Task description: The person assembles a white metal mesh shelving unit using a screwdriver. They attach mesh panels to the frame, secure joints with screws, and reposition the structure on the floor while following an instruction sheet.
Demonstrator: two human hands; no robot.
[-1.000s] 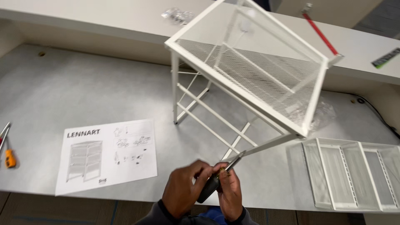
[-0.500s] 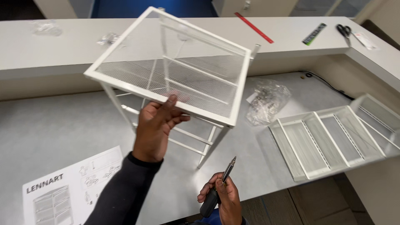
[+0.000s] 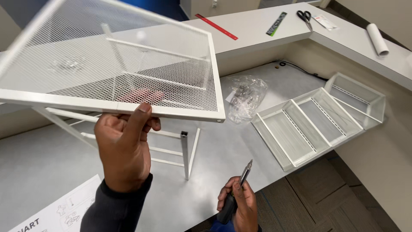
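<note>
The left hand [image 3: 124, 150] grips the front rim of the white mesh frame [image 3: 128, 64], tilted above the desk [image 3: 223, 150], while the right hand [image 3: 238, 204], lower and nearer the body, is closed round a screwdriver [image 3: 234, 193]. Held one-handed by its edge, the frame could twist or slip, and its legs might scrape the desk.

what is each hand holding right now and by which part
Left hand grips the white mesh frame by its near top edge rail. Right hand holds the screwdriver by its dark handle.
</note>
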